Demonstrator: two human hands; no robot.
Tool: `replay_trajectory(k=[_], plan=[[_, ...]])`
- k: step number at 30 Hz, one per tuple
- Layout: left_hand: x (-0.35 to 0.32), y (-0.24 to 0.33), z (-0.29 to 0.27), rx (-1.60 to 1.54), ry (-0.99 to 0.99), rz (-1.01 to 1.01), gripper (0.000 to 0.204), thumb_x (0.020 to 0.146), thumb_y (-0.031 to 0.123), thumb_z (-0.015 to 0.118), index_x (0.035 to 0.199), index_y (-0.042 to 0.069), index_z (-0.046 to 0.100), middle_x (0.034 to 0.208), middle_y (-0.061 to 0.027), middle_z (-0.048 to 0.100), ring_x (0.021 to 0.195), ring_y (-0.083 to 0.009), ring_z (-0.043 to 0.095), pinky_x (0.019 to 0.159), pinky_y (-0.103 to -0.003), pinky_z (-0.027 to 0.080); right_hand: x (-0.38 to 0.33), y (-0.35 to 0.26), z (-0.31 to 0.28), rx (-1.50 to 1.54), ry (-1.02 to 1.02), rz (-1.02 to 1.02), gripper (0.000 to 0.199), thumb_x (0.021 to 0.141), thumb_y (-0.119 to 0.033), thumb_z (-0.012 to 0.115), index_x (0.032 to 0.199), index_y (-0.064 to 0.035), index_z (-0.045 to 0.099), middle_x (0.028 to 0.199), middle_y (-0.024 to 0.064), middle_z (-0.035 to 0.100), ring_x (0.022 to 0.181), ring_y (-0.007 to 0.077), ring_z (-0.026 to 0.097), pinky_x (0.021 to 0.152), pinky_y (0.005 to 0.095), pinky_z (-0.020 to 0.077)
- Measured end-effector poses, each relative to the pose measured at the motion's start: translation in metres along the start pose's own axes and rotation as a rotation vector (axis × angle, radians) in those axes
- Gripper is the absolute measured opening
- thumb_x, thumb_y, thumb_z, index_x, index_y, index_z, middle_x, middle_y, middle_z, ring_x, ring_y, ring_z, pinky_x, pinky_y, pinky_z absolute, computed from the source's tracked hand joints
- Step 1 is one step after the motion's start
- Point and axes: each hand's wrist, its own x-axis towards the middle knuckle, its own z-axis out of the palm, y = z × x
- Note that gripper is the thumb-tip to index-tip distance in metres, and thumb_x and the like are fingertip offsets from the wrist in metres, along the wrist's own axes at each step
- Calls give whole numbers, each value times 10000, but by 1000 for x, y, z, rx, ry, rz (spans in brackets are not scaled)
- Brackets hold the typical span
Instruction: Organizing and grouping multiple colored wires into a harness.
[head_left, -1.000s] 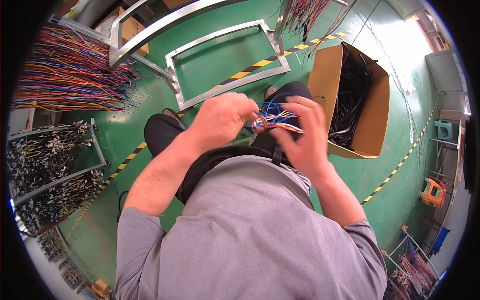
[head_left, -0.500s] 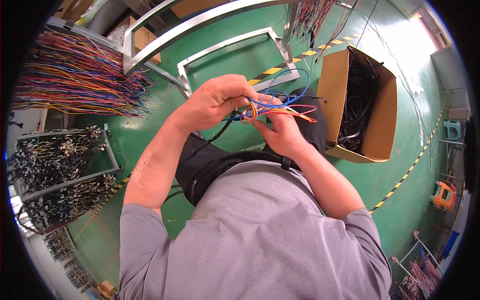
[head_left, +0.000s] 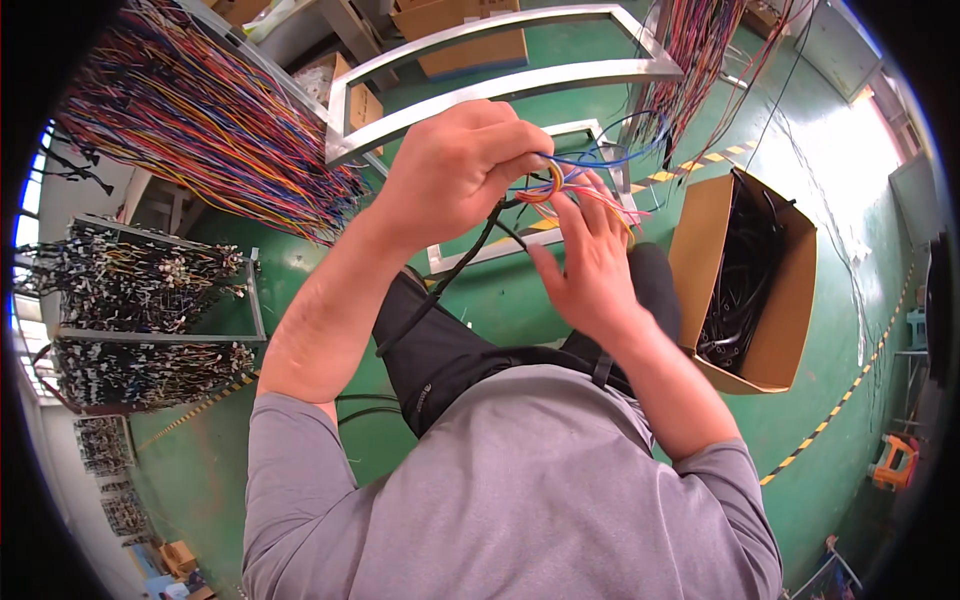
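My left hand (head_left: 465, 170) is closed in a pinch on a bundle of coloured wires (head_left: 556, 182), blue, yellow, orange, red and white, looped near the fingertips. Blue strands stretch to the right from the pinch, and pink and red ends fan out past the other hand. A black sleeved cable (head_left: 460, 265) hangs below the wires and runs down over my left thigh. My right hand (head_left: 595, 265) is open, its fingers stretched up against the loose wire ends and its thumb apart. Its fingertips are partly hidden among the wires.
Ahead stands a metal frame (head_left: 510, 80). Thick bunches of coloured wires hang at the left (head_left: 220, 120) and far right (head_left: 690, 70). A cardboard box (head_left: 800, 310) of black cables stands right of my leg. Racks of connector-tipped harnesses (head_left: 150, 290) are at left.
Both hands have risen away from my body with the wires. My right hand has loosened, its fingers now straighter and its thumb apart. The blue loop has been drawn out toward the right.
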Motion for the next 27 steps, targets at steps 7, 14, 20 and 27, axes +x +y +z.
replay_trajectory(k=[7,14,20,27], plan=[[20,2,13,101,58,-45,100,940,196,759,953,98,744,788,-75,662,782,-323,667,668,-423,519,26,-14,33,1194,-102,689,248,1025,-184,771,1160,-4,665,1041,34,732,921,109,670,816,297,539],[20,-15,5,-2,-24,-143,102,998,102,708,1060,26,733,896,-112,699,827,-299,680,751,-381,535,34,-11,52,1592,-6,802,175,1024,-135,759,1134,-17,692,1043,54,745,934,131,694,863,296,540],[-14,-45,0,-436,-155,-284,127,1078,88,643,1141,4,714,937,-21,652,867,-104,586,778,-280,492,12,3,15,1853,-62,863,142,1030,-78,695,1169,-52,699,1103,59,747,982,173,721,889,318,544],[-40,-46,27,-888,-162,-309,161,1094,150,647,1107,0,704,942,-11,607,848,-101,527,757,-267,442,-6,16,2,1687,-78,991,159,1018,-73,704,1174,-44,697,1081,72,760,919,164,718,805,303,568]])
